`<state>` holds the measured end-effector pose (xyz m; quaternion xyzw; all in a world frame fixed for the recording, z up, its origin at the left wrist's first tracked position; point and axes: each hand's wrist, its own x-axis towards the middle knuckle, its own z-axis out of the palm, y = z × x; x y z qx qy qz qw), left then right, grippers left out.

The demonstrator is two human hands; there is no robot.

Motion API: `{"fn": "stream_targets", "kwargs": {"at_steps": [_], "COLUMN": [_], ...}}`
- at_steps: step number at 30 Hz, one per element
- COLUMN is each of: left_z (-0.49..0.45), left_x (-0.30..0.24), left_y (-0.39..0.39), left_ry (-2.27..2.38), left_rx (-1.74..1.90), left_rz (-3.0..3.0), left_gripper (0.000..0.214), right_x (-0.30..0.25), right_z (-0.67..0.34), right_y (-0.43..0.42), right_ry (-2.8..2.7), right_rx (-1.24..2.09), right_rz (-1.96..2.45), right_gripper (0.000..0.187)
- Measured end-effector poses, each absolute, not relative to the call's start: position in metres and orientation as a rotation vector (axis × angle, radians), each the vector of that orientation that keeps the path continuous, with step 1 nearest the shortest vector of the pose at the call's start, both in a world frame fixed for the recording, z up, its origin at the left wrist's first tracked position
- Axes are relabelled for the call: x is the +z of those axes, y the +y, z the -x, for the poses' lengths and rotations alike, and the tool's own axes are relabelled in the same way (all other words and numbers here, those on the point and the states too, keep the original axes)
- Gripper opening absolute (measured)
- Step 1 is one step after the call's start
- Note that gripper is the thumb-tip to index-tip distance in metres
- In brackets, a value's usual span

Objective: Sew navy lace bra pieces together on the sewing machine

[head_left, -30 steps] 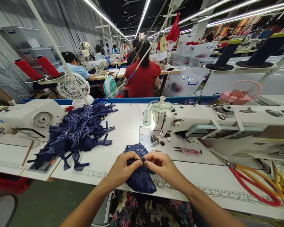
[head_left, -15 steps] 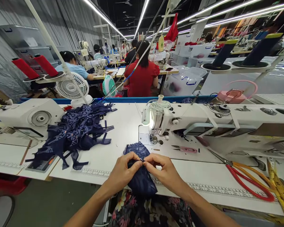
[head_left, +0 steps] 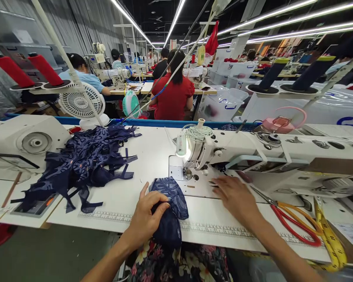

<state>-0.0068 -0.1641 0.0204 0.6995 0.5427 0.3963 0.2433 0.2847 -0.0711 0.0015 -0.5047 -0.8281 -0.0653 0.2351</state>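
My left hand (head_left: 149, 214) pinches a navy lace garment piece (head_left: 172, 196) between thumb and fingers, its index finger raised. The piece lies partly on the table in front of the sewing machine (head_left: 204, 147) and hangs over the front edge toward my lap. My right hand (head_left: 237, 199) is stretched out over the thread snips (head_left: 213, 184), right of the needle area. Its fingers look extended, and only the snips' metal tips show beyond them; the handle is hidden under the hand.
A heap of navy lace pieces (head_left: 88, 160) lies on the left beside another sewing machine (head_left: 29, 143). Large scissors (head_left: 297, 223) and a yellow tape measure (head_left: 329, 239) lie at right. A printed ruler strip (head_left: 211, 228) runs along the front edge. A person in red (head_left: 175, 96) sits ahead.
My right hand has let go of the lace piece and moved right, over the thread snips. My left hand keeps its pinch on the piece. The view has shifted slightly.
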Motion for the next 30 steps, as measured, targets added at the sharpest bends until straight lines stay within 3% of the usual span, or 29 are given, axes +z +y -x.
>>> {"fn": "stream_targets", "kwargs": {"at_steps": [3, 6, 8, 11, 14, 16, 22, 24, 26, 30], "left_z": [0.003, -0.003, -0.006, -0.01, -0.012, -0.012, -0.004, -0.003, -0.005, -0.005], "left_x": [0.021, 0.026, 0.031, 0.035, 0.037, 0.037, 0.038, 0.038, 0.037, 0.033], "left_y": [-0.158, -0.152, -0.149, -0.146, -0.144, -0.144, -0.148, -0.148, -0.147, -0.146], "left_ry": [1.412, 1.343, 1.3, 1.272, 1.276, 1.279, 1.308, 1.322, 1.328, 1.332], "left_rx": [1.008, 0.937, 0.893, 0.846, 0.834, 0.84, 0.892, 0.905, 0.919, 0.949], "left_rz": [-1.805, -1.812, -1.858, -1.925, -1.966, -1.96, -1.87, -1.861, -1.865, -1.847], "left_gripper": [0.014, 0.014, 0.015, 0.017, 0.015, 0.015, 0.017, 0.016, 0.015, 0.015], "right_x": [-0.014, -0.011, 0.001, 0.028, 0.045, 0.043, 0.002, -0.002, 0.004, 0.028], "right_z": [-0.32, -0.321, -0.305, -0.275, -0.254, -0.251, -0.276, -0.279, -0.272, -0.235], "right_y": [-0.054, -0.059, -0.072, -0.097, -0.114, -0.114, -0.082, -0.077, -0.081, -0.108], "right_ry": [-2.357, -2.319, -2.246, -2.111, -2.135, -2.253, -2.43, -2.396, -2.356, -2.342], "right_rx": [-0.379, -0.224, 0.187, 1.069, 1.424, 1.258, -0.145, -0.329, -0.174, 0.803], "right_rz": [1.437, 1.41, 1.374, 1.241, 1.117, 1.164, 1.537, 1.467, 1.343, 1.072], "right_gripper": [0.033, 0.036, 0.036, 0.04, 0.043, 0.042, 0.035, 0.033, 0.029, 0.019]}}
